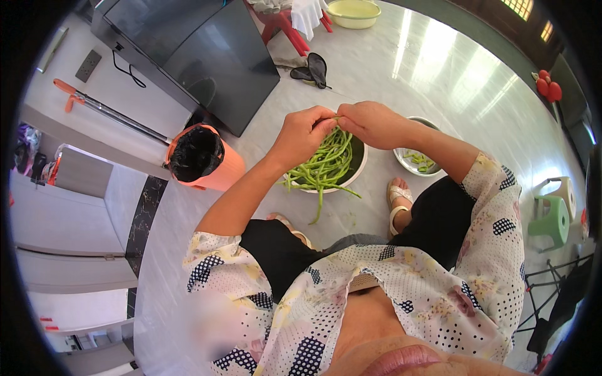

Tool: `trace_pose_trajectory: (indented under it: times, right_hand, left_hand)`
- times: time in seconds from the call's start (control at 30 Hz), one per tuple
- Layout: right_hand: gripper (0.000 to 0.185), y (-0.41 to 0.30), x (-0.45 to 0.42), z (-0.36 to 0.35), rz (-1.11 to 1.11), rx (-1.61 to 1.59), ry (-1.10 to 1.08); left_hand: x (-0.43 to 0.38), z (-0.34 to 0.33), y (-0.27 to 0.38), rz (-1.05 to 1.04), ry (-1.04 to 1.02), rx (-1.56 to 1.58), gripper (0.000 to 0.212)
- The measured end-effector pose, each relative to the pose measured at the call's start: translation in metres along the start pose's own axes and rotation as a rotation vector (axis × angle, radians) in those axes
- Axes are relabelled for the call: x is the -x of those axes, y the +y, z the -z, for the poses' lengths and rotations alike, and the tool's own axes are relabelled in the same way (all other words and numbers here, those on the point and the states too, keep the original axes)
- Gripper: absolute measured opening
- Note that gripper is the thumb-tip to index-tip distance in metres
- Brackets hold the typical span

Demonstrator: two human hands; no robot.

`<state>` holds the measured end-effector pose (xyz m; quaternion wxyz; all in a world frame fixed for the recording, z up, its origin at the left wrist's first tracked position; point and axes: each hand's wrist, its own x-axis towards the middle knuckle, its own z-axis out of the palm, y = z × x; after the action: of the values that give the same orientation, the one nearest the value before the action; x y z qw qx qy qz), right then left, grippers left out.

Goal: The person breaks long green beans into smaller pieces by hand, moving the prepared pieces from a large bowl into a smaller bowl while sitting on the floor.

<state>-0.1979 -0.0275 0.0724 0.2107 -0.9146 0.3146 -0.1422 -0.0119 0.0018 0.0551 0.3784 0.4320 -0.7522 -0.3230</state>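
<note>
My left hand [303, 136] and my right hand [376, 126] meet fingertip to fingertip above a bowl [361, 162]. Between their thumbs and forefingers they pinch a thin green bean [336, 118], mostly hidden by the fingers. Long green beans [324, 164] fill the bowl in a loose tangle, and a few hang over its near rim. Right of it, partly behind my right forearm, a metal basin [399, 162] holds several short cut bean pieces [421, 160].
An orange bin [228, 162] with a black liner stands left, beside a dark cabinet [225, 61]. Black slippers [314, 70] lie beyond the bowl. Farther back are a red stool [284, 28] and a yellow basin [355, 16]. A green stool [550, 221] stands right.
</note>
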Motion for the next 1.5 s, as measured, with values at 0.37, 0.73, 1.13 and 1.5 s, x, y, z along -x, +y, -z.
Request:
trace_pose_trajectory:
  times: [0.37,0.73,1.13,1.5]
  right_hand:
    - [0.026,0.004,-0.002,0.002,-0.101,-0.949,0.084]
    - [0.028,0.0,-0.002,-0.003,-0.155,-1.044,0.234]
    - [0.026,0.03,-0.003,0.009,-0.392,-1.157,0.448]
    - [0.031,0.012,0.005,0.004,-0.255,-0.982,-0.028]
  left_hand:
    - [-0.005,0.003,0.005,0.032,0.067,0.419,0.018]
    - [-0.004,0.003,0.006,0.082,0.101,0.341,0.014]
    - [-0.001,0.001,-0.003,0.133,0.02,0.508,0.016]
    - [-0.005,-0.003,-0.002,0.104,0.079,0.239,0.039]
